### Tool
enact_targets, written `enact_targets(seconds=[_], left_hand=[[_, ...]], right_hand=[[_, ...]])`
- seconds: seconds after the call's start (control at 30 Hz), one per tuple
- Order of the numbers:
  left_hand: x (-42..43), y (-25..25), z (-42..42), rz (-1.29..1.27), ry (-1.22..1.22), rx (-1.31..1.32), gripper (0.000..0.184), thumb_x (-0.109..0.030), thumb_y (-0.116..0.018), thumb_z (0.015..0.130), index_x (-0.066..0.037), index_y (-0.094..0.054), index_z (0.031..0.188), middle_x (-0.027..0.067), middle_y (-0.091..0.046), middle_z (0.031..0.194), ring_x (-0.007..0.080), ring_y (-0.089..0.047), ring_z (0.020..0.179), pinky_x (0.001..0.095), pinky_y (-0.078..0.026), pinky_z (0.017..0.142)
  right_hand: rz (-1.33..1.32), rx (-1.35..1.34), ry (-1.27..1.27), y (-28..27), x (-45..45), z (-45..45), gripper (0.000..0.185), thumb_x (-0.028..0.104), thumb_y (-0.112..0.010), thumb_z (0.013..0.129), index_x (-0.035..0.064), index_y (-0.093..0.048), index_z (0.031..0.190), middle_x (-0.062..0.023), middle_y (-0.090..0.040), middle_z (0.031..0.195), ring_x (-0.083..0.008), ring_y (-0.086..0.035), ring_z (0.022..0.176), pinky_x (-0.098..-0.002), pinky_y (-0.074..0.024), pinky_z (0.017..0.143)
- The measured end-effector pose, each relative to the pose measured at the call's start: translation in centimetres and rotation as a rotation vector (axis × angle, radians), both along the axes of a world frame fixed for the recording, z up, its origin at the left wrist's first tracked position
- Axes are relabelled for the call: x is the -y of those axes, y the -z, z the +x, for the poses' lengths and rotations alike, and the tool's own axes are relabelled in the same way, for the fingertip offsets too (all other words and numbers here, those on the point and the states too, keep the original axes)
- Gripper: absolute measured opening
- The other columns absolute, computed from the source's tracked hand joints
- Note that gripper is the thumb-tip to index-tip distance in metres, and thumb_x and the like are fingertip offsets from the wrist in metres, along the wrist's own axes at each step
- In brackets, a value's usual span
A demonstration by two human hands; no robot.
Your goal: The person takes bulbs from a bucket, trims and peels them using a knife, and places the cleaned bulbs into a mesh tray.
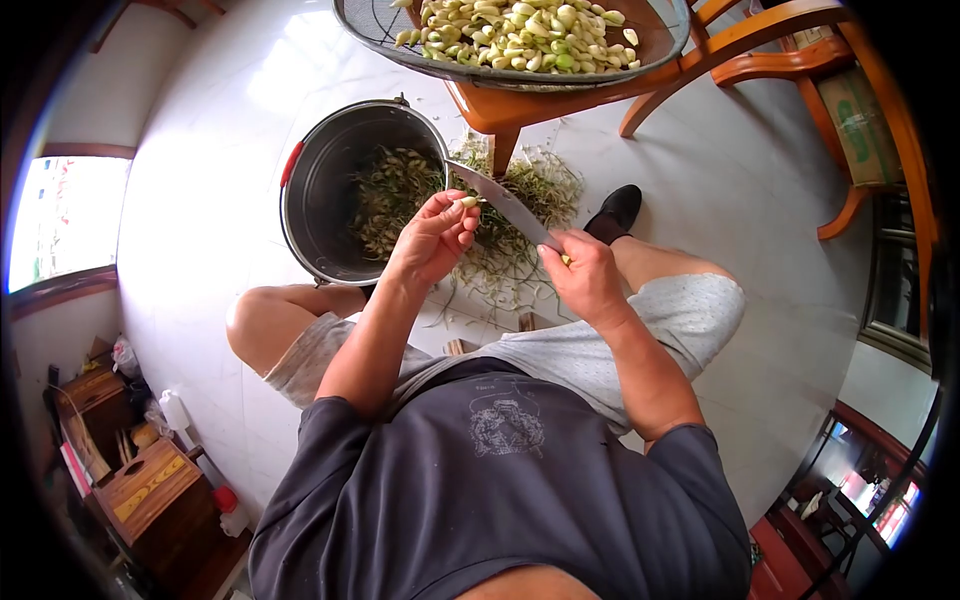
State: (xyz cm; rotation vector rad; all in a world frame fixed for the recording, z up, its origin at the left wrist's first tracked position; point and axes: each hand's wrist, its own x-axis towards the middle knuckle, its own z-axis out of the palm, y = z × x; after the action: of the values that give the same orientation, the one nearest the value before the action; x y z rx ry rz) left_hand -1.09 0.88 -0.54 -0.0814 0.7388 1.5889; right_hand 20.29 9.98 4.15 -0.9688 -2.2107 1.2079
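Observation:
My left hand (436,238) pinches a small pale bulb (468,202), like a little onion, between thumb and fingertips. Wrapped round the handle of a broad-bladed knife (515,213) is my right hand (588,280). The blade slants up and left, its edge close to the bulb; whether they touch I cannot tell. Behind my left hand a dark metal bucket (308,225) leans, with stemmed bulbs (397,195) inside. Beneath the knife, stalks and peelings (535,190) lie heaped on the floor.
A round mesh basket (375,45) piled with cleaned bulbs (530,38) rests on a wooden chair (483,108). Another wooden chair (780,65) stands to the right, near a green carton (858,125). My shoe (622,206) is beside the peelings. Wooden boxes (150,485) stand lower left.

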Motion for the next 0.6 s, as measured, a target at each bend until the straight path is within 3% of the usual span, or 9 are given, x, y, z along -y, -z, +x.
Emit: enact_targets(seconds=[0.43, 0.6], left_hand=[[-0.2, 0.2, 1.2, -0.021, -0.02, -0.335, 0.009, 0.002, -0.059, 0.086, -0.001, -0.056, 0.094, 0.0101, -0.064, 0.086, 0.0173, -0.063, 0.072, 0.0267, -0.052, 0.063], [0.0, 0.3, 1.4, -0.012, -0.093, -0.31, 0.01, 0.004, -0.06, 0.085, -0.001, -0.055, 0.092, 0.0096, -0.063, 0.085, 0.0181, -0.063, 0.071, 0.0276, -0.052, 0.063]], right_hand=[[0.325, 0.088, -0.058, 1.1, 0.5, -0.1, 0.017, 0.009, -0.062, 0.078, 0.0051, -0.067, 0.095, -0.0112, -0.059, 0.075, -0.0299, -0.06, 0.069, -0.0382, -0.0495, 0.061], [0.48, 0.135, -0.089, 0.4, 0.8, -0.4, 0.019, 0.007, -0.063, 0.077, 0.0057, -0.066, 0.096, -0.0079, -0.056, 0.073, -0.0263, -0.059, 0.069, -0.0364, -0.0496, 0.061]])
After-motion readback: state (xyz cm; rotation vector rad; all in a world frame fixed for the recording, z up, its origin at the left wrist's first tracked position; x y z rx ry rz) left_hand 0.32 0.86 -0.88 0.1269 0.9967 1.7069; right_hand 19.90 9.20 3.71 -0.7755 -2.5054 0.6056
